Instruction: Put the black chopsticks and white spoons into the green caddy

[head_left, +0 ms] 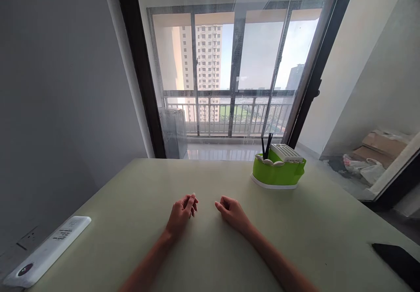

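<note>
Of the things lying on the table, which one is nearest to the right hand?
The green holder, beyond the right hand. The white power strip lies far left; the black flat object is at the right edge.

Green caddy (278,172) stands upright beyond both hands.

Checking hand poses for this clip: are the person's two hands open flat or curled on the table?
Curled. The left hand and right hand rest on the table with fingers folded in, holding nothing visible.
</note>
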Tool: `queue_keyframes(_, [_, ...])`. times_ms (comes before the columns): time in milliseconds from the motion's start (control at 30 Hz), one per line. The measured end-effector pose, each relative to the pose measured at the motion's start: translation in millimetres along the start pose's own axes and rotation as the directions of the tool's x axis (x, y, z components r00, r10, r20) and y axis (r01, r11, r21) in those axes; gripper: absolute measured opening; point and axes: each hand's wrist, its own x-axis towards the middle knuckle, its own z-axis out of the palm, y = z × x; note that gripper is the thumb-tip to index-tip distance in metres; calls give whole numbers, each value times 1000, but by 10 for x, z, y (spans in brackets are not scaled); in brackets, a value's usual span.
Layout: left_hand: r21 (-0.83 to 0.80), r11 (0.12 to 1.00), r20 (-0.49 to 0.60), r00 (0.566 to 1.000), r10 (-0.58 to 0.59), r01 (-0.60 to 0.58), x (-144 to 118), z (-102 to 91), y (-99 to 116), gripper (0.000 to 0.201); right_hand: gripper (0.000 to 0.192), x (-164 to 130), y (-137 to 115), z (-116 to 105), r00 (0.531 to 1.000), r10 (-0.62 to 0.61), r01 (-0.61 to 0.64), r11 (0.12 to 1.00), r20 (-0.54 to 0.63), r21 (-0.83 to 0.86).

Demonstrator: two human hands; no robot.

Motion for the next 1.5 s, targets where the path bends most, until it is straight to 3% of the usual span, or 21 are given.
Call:
queue_keyframes(300, [7,1000,-37,999,-9,10,71,-78,-85,52,39,13,11,-20,1000,-6,6,1000,2,11])
queue_keyframes(1500, [133,991,-67,997,-26,35,177,-165,-85,51,36,15,22,-109,996,-62,59,997,-65,-56])
